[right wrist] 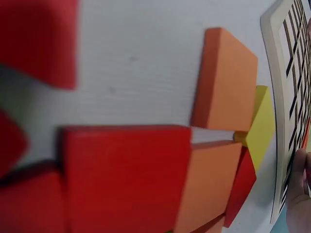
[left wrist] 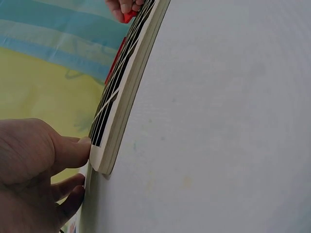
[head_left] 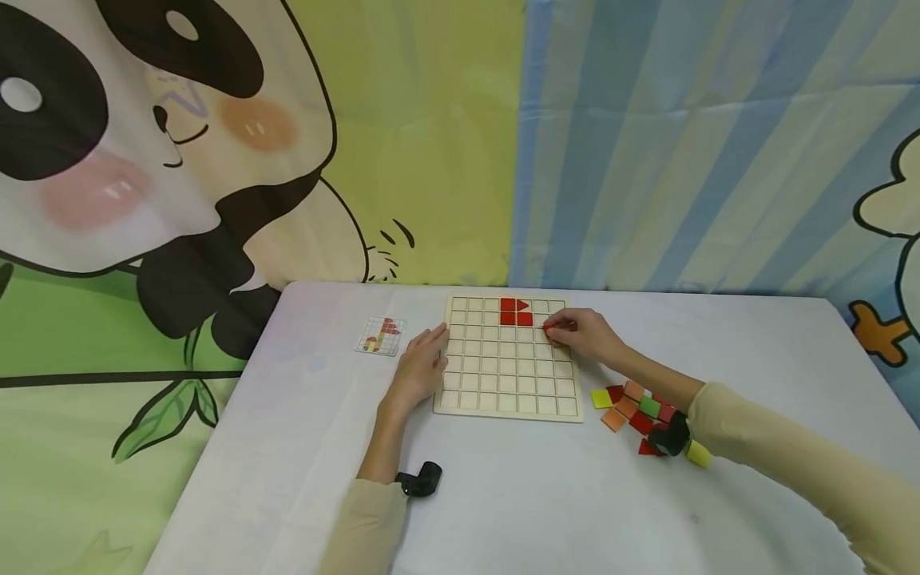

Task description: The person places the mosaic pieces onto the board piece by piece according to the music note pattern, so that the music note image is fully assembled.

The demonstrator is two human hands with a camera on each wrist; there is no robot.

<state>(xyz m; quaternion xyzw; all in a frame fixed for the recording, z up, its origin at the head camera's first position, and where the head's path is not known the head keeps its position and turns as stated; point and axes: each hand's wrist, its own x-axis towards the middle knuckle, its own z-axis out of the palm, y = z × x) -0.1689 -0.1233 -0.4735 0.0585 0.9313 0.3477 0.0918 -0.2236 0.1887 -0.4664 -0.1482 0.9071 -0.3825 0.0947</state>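
Note:
A pale wooden grid board (head_left: 497, 365) lies on the table. Near its far edge sit three red square tiles (head_left: 508, 318) and a red triangle tile (head_left: 521, 305). My left hand (head_left: 420, 367) rests against the board's left edge; the left wrist view shows the thumb (left wrist: 77, 153) touching the edge near a corner, the other fingers loosely bent beside it. Over the board's right side my right hand (head_left: 585, 334) pinches a small red tile (head_left: 548, 327) between thumb and fingertips. The fingers partly cover that tile, so its full shape cannot be told.
Right of the board lies a loose group of red, orange, green and yellow tiles (head_left: 625, 408), partly under my right forearm. A small card (head_left: 381, 336) with a coloured grid pattern lies left of the board. A printed curtain (head_left: 446, 144) hangs behind the white table (head_left: 503, 495).

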